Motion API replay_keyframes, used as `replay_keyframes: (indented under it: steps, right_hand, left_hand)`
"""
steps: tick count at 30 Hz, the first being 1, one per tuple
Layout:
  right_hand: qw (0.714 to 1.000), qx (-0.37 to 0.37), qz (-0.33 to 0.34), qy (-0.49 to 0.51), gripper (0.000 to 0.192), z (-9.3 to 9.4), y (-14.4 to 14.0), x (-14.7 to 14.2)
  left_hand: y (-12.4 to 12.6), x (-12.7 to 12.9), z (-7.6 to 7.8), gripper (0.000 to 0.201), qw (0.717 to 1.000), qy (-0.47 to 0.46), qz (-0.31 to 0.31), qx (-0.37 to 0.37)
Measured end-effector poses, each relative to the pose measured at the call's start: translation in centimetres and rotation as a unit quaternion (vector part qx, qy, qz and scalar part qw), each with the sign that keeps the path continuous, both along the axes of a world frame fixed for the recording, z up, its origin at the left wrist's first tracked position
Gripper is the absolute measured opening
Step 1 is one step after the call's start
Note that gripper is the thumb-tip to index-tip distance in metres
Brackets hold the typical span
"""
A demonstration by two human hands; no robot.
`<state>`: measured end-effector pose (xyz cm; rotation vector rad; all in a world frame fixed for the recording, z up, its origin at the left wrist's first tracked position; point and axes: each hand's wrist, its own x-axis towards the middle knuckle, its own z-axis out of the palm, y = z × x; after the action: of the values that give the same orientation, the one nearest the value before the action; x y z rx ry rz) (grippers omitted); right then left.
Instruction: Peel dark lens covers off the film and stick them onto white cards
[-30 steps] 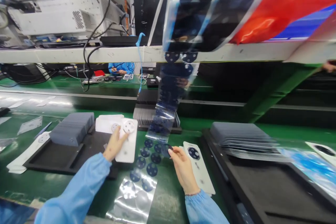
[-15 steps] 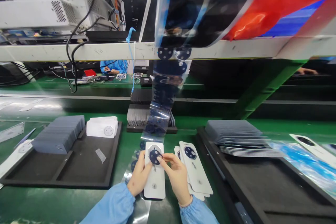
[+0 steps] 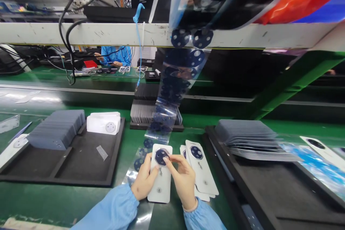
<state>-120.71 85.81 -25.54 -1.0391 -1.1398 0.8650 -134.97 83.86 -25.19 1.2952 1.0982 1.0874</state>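
Observation:
My left hand point(image 3: 144, 181) is closed around the left edge of a white phone back cover point(image 3: 159, 192), its thumb lying on the face. Over the round camera area at the cover's top sits a dark blue film disc point(image 3: 160, 156) with small holes. The fingers of my right hand point(image 3: 183, 179) are pinched at the disc's right edge. To the right, a few white covers lie stacked, the top cover point(image 3: 206, 179) bearing a dark disc. A clear strip point(image 3: 145, 149) with dark film discs hangs from above and runs down behind my left hand.
On the left is a black divided tray point(image 3: 83, 167) with grey sheets point(image 3: 58, 129) and white covers point(image 3: 102, 124). At right stands another black tray point(image 3: 272, 183) holding stacked grey sheets point(image 3: 245, 138). A rack of sheets point(image 3: 142, 111) is ahead, under a white beam point(image 3: 107, 36). A co-worker's blue sleeve point(image 3: 122, 55) shows beyond.
The film disc, tilted and off-centre before, now lies over the cover's camera area. My right hand stays pinched at its edge. The camera view has dipped slightly.

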Motion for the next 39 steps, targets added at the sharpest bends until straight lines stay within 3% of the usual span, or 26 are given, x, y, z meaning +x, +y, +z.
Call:
replay_keyframes:
  steps: [9, 28, 39]
  right_hand:
    - [1.0, 0.004, -0.009, -0.007, 0.013, -0.18, -0.02, 0.1]
    - [1.0, -0.001, -0.011, -0.029, 0.013, 0.04, -0.08, 0.14]
    - [0.996, 0.037, -0.014, -0.083, 0.009, 0.05, -0.24, -0.13]
  left_hand:
    - [-0.07, -0.02, -0.12, 0.04, 0.999, -0.013, 0.004, -0.03]
    - [-0.23, -0.06, -0.38, 0.037, 1.0, -0.009, -0.006, -0.026]
    - [-0.23, 0.07, -0.11, 0.033, 1.0, -0.001, 0.014, 0.001]
